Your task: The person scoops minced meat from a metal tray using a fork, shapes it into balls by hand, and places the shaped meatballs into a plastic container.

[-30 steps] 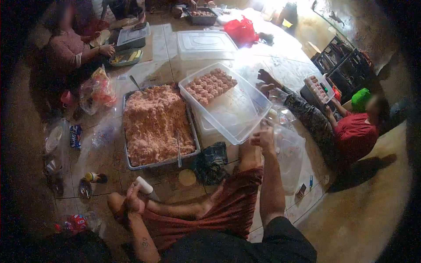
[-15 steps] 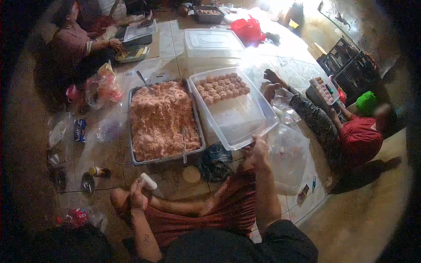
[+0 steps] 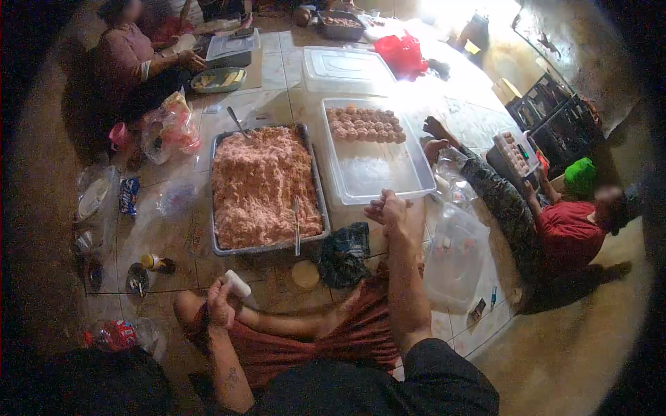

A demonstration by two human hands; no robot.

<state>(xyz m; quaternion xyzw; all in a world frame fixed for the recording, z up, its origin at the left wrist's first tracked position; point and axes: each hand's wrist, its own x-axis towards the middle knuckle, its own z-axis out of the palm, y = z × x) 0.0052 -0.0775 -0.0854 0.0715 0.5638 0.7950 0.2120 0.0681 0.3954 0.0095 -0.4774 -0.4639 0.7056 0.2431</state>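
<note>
My left hand [image 3: 220,305] is closed around a white cylinder [image 3: 238,283] above my left knee; I cannot tell what kind of thing it is. My right hand [image 3: 390,210] is at the front rim of a clear plastic container [image 3: 374,177], fingers apart and gripping nothing. Rows of meatballs [image 3: 366,126] lie in the far part of this container. To its left, a deep tray [image 3: 216,239] holds a large mass of pink minced meat [image 3: 267,187]. One spoon [image 3: 297,232] rests in the meat at the front, another spoon [image 3: 237,120] at the back.
A lidded clear box [image 3: 347,67] stands behind. A black plastic bag [image 3: 345,256], a round tan disc [image 3: 305,274] and a clear lid or box [image 3: 454,256] lie nearby. Co-workers sit at the right in a red shirt [image 3: 572,229] and at the back left [image 3: 125,52].
The container of meatballs has moved back and straightened beside the meat tray. My right hand has let go of its rim. My left hand still holds the white cylinder.
</note>
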